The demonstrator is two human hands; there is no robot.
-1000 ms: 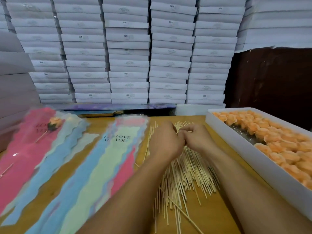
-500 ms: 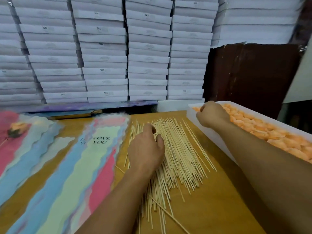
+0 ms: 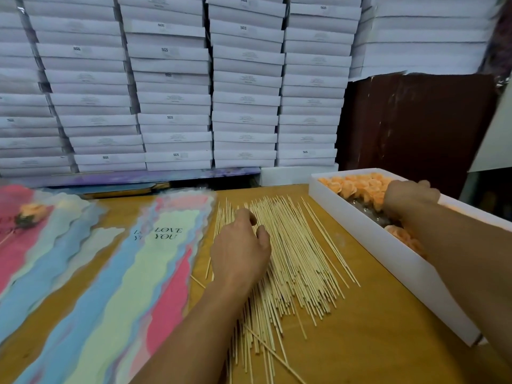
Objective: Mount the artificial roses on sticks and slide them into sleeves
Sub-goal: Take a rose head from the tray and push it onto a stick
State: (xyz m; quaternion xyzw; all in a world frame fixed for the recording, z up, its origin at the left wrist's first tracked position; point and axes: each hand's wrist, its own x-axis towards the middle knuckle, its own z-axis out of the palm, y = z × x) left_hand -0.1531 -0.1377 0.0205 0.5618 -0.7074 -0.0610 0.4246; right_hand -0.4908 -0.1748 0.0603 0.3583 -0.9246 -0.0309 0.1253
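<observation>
A loose pile of thin wooden sticks (image 3: 293, 253) lies on the wooden table (image 3: 368, 339). My left hand (image 3: 241, 245) rests on the pile's left side with fingers and thumb curled; whether it holds a stick is hidden under the palm. A long white box (image 3: 388, 250) at the right holds several orange artificial roses (image 3: 357, 185). My right hand (image 3: 410, 195) is inside the box, its fingers dipping among the roses and out of sight. Pastel sleeves printed "I LOVE YOU" (image 3: 166, 234) are fanned out at the left. One sleeved rose on a stick (image 3: 30, 214) lies far left.
Stacks of flat white boxes (image 3: 243, 87) fill the wall behind the table. A dark brown panel (image 3: 415, 120) stands behind the rose box. Bare table shows between the sticks and the box, toward the front.
My hands were together at the far end of the sticks. The right hand has since swung right into the rose box, while the left hand stayed on the pile. The view turned right.
</observation>
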